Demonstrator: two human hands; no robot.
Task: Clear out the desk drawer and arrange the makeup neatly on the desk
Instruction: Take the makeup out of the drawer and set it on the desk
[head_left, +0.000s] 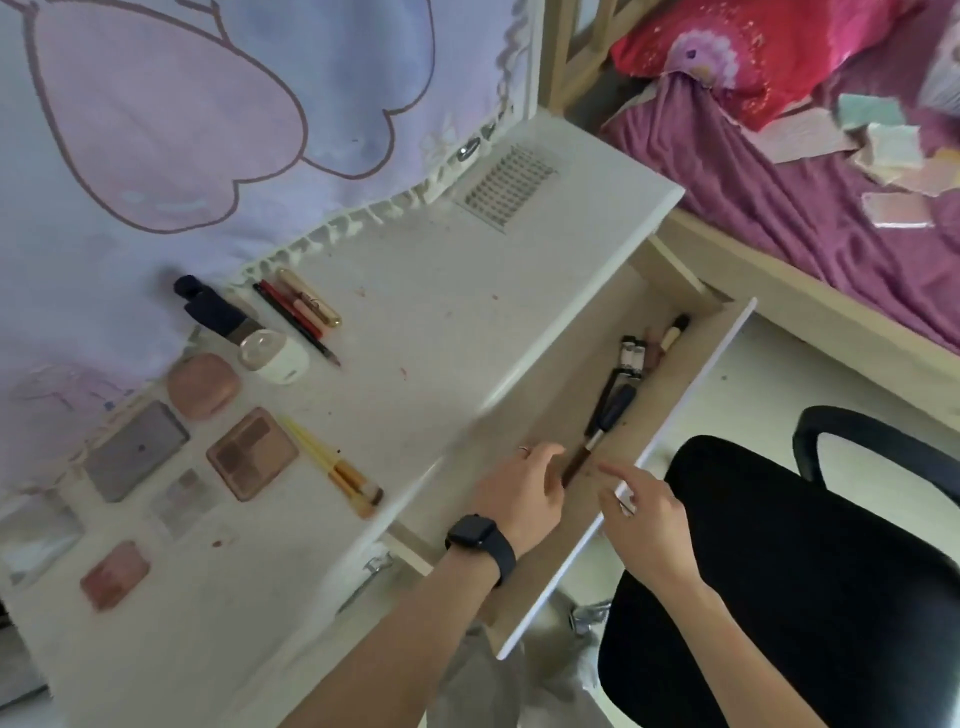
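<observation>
The desk drawer (691, 384) is pulled open. Inside lie a dark-handled makeup brush (605, 415), small tubes (634, 356) and a beige stick with a black cap (675, 332). My left hand (524, 491), with a black watch on the wrist, reaches into the drawer, its fingers curled round the brush's brown end. My right hand (641, 512) hovers over the drawer's front panel with the index finger stretched out, holding nothing. On the desk (441, 322) lie a dark blue bottle (208, 306), pencils (296, 317), a white jar (272, 356), a brown palette (252, 452) and yellow-handled brushes (332, 462).
More compacts and palettes lie in rows at the desk's left end (135, 449). A tray of false lashes (509, 184) sits at the far end. A black office chair (805, 571) stands close by the drawer front. Behind it is a bed with a purple sheet (779, 197).
</observation>
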